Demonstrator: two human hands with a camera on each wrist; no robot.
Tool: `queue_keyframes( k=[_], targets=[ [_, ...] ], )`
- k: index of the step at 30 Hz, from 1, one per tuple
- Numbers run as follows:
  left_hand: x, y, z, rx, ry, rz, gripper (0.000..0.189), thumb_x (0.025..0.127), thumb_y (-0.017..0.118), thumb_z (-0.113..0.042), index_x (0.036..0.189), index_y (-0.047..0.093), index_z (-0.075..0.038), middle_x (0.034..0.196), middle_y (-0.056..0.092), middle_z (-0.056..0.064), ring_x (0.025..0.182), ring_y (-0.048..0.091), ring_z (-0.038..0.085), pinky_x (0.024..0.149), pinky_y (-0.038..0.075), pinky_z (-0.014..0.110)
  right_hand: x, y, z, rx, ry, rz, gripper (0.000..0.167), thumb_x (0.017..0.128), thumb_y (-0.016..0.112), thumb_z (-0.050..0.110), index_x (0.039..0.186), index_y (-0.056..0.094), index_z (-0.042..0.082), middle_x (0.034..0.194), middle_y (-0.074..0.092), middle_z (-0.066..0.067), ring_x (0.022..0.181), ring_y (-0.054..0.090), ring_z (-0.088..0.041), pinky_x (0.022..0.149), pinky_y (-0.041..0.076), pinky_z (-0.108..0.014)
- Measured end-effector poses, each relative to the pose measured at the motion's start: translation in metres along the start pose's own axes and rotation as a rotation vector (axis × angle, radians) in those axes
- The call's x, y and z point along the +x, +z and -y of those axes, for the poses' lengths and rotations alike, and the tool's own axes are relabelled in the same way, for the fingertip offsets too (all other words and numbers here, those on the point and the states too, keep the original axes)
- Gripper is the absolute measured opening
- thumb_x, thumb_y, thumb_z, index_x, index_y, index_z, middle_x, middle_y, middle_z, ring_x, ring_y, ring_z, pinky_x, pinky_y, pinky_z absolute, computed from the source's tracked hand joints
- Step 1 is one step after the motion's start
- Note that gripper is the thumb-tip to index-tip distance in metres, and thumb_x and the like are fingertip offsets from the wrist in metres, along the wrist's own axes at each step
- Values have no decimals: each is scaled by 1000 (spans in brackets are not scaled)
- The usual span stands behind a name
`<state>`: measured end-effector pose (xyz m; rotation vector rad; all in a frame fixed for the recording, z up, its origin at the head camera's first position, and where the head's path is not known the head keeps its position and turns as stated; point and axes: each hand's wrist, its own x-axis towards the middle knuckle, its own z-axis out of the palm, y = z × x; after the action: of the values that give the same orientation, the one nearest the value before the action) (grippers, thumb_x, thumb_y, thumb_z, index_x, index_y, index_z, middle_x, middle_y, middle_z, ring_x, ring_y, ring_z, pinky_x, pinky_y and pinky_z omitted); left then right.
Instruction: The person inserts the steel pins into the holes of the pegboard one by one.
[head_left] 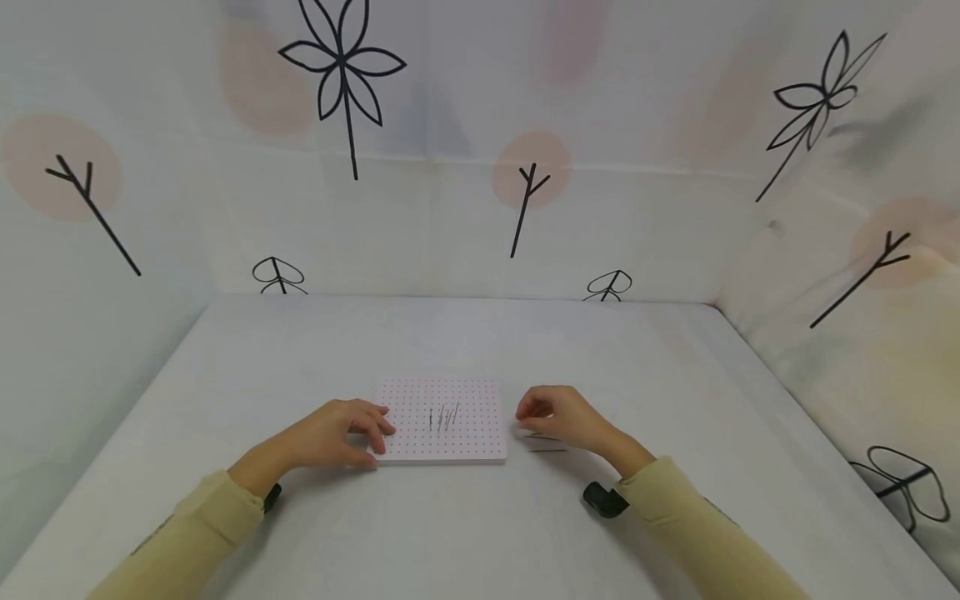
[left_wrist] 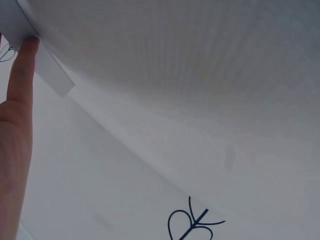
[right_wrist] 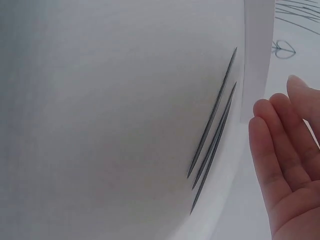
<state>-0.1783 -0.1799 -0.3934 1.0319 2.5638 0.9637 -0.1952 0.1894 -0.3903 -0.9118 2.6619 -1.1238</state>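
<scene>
A flat white board with a grid of small holes lies on the white table. Several thin dark sticks stand in the board's middle, some leaning. My left hand rests at the board's left edge, fingers spread over it; in the left wrist view one straight finger touches the board's side. My right hand hovers just right of the board, with thumb and fingers loosely bent and no stick visible between them. Under it, three dark pointed sticks lie on the table; the fingers are apart from them.
White cloth walls with drawn flowers and twigs surround the table at the back and sides. A small black wrist camera sits under the right wrist.
</scene>
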Motion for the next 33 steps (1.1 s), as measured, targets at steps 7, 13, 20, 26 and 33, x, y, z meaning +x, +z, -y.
queue_keyframes(
  k=[7, 13, 20, 26, 33],
  targets=[
    [0, 1, 1, 1, -13, -2, 17, 71, 80, -12, 78, 69, -24, 107, 64, -9, 121, 48, 25, 99, 39, 45, -5, -5, -5, -24, 12, 8, 9, 81, 70, 2, 86, 65, 7, 84, 64, 3, 79, 60, -10, 75, 52, -27],
    [0, 0, 0, -6, -15, -2, 17, 71, 80, -12, 78, 69, -23, 107, 64, -8, 121, 48, 25, 99, 39, 44, -10, -9, -11, -36, 22, 26, 9, 81, 70, 3, 86, 65, 8, 85, 63, 3, 80, 60, -11, 76, 52, -29],
    [0, -1, 0, -2, 6, -10, 16, 72, 80, -12, 78, 69, -21, 107, 65, -6, 120, 49, 27, 98, 40, 45, -14, -16, -16, -45, 47, 71, 9, 80, 70, 4, 86, 65, 8, 84, 62, 5, 79, 58, -10, 73, 50, -26],
    [-1, -2, -1, -11, 15, -12, 15, 72, 80, -13, 78, 69, -20, 107, 65, -4, 120, 49, 29, 97, 41, 45, -13, -20, -21, -55, 77, 116, 11, 79, 72, 5, 87, 65, 8, 84, 61, 5, 78, 53, -11, 70, 48, -24],
    [-1, 0, -1, -8, 24, -18, 14, 72, 80, -13, 78, 69, -20, 106, 66, -4, 119, 49, 29, 97, 40, 46, -8, -19, -25, -58, 77, 169, 10, 79, 73, 8, 86, 65, 7, 84, 57, 3, 78, 50, -12, 70, 46, -24]
  ],
)
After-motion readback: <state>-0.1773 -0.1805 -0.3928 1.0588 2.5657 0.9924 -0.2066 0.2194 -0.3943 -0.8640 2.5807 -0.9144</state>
